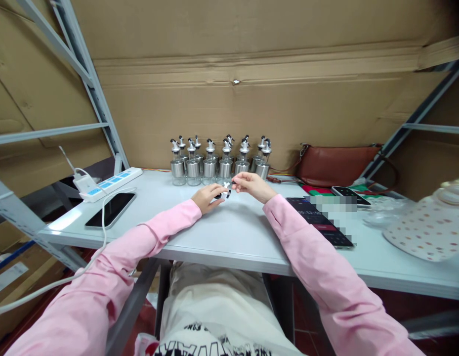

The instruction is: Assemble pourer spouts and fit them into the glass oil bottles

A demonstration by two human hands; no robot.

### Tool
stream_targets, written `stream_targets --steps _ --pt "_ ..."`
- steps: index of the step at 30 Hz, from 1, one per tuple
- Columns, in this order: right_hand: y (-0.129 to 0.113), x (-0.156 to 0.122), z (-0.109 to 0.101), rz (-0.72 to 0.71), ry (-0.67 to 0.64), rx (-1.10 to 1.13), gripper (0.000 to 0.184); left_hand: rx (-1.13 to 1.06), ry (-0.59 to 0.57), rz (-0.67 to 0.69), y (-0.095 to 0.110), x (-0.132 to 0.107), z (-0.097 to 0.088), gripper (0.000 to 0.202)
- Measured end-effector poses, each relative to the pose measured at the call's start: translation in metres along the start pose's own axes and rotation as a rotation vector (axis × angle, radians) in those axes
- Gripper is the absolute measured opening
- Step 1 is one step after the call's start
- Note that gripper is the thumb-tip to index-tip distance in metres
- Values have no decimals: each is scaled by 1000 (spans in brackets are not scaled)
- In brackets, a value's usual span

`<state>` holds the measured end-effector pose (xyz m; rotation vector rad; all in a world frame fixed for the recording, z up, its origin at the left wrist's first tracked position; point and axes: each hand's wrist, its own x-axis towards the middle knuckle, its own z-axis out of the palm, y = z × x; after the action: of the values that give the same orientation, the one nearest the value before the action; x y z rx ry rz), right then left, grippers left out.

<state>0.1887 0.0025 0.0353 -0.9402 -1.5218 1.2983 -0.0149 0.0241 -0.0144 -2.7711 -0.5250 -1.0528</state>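
Both my hands meet over the middle of the white table (pixel 229 232), just in front of a row of glass bottles. My left hand (pixel 207 196) is closed around a small black and white pourer part (pixel 225 192). My right hand (pixel 251 185) pinches the same small part from the right side. Several small glass bottles with steel sleeves and pourer spouts (pixel 218 160) stand in two rows right behind my hands, against the cardboard wall. Pink sleeves cover both my arms.
A phone (pixel 110 210) on a white cable lies at the left, near a white power strip (pixel 112 183). A second phone (pixel 320 221) lies at the right, with a brown leather bag (pixel 336 165) behind it. A spotted white cloth item (pixel 429 225) sits far right.
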Motion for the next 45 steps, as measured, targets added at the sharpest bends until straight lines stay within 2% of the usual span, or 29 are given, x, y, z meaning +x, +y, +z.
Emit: stream_targets --steps 3,12,18,24,27,30,31,33,37,40,45 --pt "3 0 5 54 4 95 31 10 -10 -4 0 0 1 29" --pt "14 5 7 54 8 197 30 72 -7 6 -1 -1 2 30" --pt "16 2 13 189 -112 344 26 108 -15 24 -5 -2 3 34" --pt "16 0 18 233 -164 318 30 129 -52 12 -4 -2 3 35" --pt "15 1 19 230 -170 328 29 63 11 11 -6 -1 5 34" --pt "15 3 17 206 -179 373 25 -28 141 -42 -14 -3 7 49" --pt "16 4 16 193 -175 381 24 -36 153 -78 -18 -4 8 54" --pt "17 5 12 167 -161 379 24 -20 95 -185 -24 -6 10 55" --pt "18 7 9 111 -167 356 27 -34 -98 -387 -25 -8 9 46" --pt "15 6 12 73 -144 318 28 -39 -205 -397 -19 -6 6 44" --pt "12 5 15 59 -92 302 29 50 -220 -429 -15 -3 5 36"
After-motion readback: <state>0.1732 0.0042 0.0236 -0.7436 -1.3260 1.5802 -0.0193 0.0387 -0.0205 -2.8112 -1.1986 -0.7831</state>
